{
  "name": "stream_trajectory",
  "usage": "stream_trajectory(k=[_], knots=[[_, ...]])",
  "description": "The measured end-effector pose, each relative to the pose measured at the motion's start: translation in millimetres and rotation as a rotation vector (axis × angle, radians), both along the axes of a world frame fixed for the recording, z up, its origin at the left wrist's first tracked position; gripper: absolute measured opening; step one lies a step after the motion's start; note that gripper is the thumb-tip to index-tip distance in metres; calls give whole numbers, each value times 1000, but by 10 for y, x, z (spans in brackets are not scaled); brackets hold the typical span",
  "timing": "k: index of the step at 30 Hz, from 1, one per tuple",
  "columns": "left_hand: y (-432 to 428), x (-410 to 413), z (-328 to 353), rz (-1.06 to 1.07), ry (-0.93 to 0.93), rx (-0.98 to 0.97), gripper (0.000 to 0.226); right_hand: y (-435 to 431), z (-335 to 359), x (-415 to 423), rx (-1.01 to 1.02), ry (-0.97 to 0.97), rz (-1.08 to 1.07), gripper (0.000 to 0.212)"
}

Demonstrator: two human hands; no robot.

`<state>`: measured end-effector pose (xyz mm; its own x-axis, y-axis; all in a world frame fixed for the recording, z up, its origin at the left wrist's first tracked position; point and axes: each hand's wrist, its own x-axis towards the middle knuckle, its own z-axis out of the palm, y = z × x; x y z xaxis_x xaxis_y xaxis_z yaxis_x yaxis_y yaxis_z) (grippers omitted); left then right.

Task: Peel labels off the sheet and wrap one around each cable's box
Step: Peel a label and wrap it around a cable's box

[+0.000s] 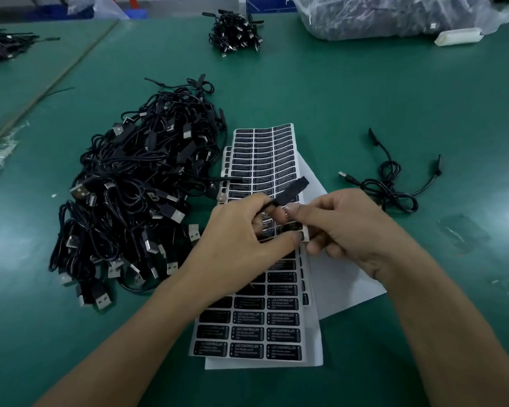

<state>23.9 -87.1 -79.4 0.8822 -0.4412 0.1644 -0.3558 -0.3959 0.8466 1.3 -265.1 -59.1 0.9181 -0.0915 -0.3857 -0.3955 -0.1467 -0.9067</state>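
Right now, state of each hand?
Left hand: closed, fingers pinching the black cable box over the label sheet.
Right hand: closed, fingers pinched at the box's near end; whether it holds a label cannot be told.

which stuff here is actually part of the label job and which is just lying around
In the job:
label sheet
cable box, pinched between left hand and right hand
big cable pile
loose cables to the right

Lying about:
small cable bundle far back
plastic bag
white box
blue bin

Even overhead light, soft focus, edges warped.
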Motion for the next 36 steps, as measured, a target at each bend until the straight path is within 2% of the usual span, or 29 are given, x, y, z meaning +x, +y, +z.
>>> stream_trajectory(k=[4, 8, 14, 22, 27, 36], knots=[[14, 14, -9, 29, 7, 19, 19, -55, 48, -6, 160, 41, 27, 12], [26, 26, -3, 34, 18, 3, 18, -101, 57, -15, 255, 51, 49, 10], [32, 32, -5, 21, 31, 2, 16, -72, 39, -17, 155, 119, 121, 14], [34, 22, 7, -1, 30, -52, 13, -75, 45, -16, 229, 62, 161, 16], [37, 20, 15, 15, 35, -64, 15, -86, 32, -2, 285, 47, 153, 25], [12, 3, 15, 28, 19, -61, 20, -29, 35, -13, 154, 19, 191, 26]])
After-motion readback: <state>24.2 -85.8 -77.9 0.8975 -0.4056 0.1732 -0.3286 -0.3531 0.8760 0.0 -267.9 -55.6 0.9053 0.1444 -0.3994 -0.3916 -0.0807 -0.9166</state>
